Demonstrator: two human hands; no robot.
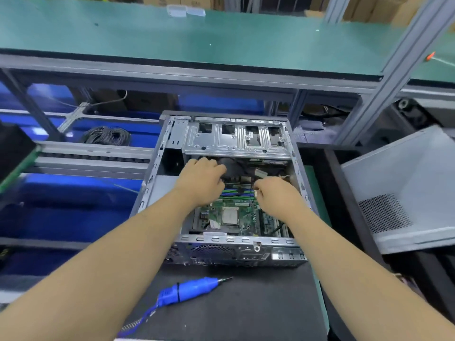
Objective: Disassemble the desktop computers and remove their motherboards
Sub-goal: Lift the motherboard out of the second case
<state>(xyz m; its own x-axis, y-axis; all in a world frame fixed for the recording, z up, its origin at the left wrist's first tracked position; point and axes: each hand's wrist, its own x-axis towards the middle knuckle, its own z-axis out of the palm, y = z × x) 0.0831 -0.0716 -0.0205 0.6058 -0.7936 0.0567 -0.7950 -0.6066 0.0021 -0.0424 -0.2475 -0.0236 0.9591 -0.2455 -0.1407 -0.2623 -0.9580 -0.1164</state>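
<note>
Black cables [242,168] hidden under hands.

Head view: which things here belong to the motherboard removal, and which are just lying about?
In the job:
- open computer case
- motherboard
- black cable, pinched by the right hand
- left hand, reaching inside
- blue electric screwdriver

Lying about:
- removed side panel
- coil of cable
- clear boxes

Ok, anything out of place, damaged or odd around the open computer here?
Nothing looks damaged or spilled. The removed side panel leans tilted to the case's right, and the blue screwdriver lies loose in front, as expected mid-teardown.
</note>
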